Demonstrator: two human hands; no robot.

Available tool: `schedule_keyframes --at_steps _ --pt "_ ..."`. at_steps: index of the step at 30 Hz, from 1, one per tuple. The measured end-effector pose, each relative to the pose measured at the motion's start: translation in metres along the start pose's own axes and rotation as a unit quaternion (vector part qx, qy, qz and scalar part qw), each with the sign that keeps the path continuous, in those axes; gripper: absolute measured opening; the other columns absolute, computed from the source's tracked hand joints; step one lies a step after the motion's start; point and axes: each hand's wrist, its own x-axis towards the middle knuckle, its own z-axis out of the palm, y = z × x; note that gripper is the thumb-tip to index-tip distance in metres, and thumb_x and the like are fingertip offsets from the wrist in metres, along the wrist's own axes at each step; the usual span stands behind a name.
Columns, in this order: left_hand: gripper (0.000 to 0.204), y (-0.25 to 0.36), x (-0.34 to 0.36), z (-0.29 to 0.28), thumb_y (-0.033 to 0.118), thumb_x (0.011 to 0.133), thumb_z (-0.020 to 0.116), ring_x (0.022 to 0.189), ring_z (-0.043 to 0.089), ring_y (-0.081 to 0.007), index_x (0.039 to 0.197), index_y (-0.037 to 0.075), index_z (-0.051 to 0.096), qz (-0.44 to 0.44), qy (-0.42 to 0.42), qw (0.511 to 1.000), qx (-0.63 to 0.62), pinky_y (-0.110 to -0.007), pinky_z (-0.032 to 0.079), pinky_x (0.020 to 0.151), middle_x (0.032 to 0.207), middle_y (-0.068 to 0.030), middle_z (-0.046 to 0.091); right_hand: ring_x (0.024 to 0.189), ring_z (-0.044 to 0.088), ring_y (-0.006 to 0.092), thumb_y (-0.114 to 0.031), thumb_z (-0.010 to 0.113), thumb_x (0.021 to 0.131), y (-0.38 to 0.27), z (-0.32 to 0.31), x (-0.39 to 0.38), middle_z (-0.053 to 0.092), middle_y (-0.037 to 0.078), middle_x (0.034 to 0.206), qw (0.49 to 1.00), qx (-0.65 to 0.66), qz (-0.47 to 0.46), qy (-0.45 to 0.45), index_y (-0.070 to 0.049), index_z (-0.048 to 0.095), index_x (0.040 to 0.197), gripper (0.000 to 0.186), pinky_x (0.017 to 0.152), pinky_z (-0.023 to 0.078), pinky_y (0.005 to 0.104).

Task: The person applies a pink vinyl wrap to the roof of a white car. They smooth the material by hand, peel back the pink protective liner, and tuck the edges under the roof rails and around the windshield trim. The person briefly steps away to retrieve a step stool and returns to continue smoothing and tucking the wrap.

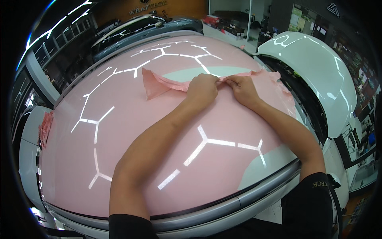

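Observation:
A car roof in front of me is mostly covered with glossy pink film (131,135). Its edge is lifted and crumpled in a flap (155,85) running across the roof. Behind the flap, a strip of pale whitish roof (179,73) shows bare. My left hand (202,91) is closed on the flap's edge, knuckles up, with its fingertips partly hidden. Close beside it, my right hand (242,91) pinches the same film between thumb and fingers. To the right of my right hand, more loose, wrinkled film (274,81) lies toward the windscreen side.
Along the near edge of the roof runs a silver roof rail (223,205). A white raised bonnet (314,75) stands at the right. Crumpled pink film (46,126) hangs at the far left end. A dark car (155,34) is parked behind. Red and dark boxes (227,28) lie on the floor beyond.

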Motion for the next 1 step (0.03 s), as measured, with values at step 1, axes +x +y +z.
schedule_keyframes --at_steps 1 --pt "0.019 -0.0026 0.0035 -0.0020 0.010 0.089 0.067 0.095 0.071 -0.0379 0.103 0.006 0.079 -0.005 -0.008 1.000 0.000 -0.045 0.054 0.086 0.097 -0.0218 0.074 0.093 0.074 0.0331 -0.014 0.064 0.097 0.0028 0.0016 0.0020 0.075 0.021 0.099 1.000 0.000 -0.007 0.010 -0.002 0.077 0.107 0.020 0.086 0.055 0.0386"
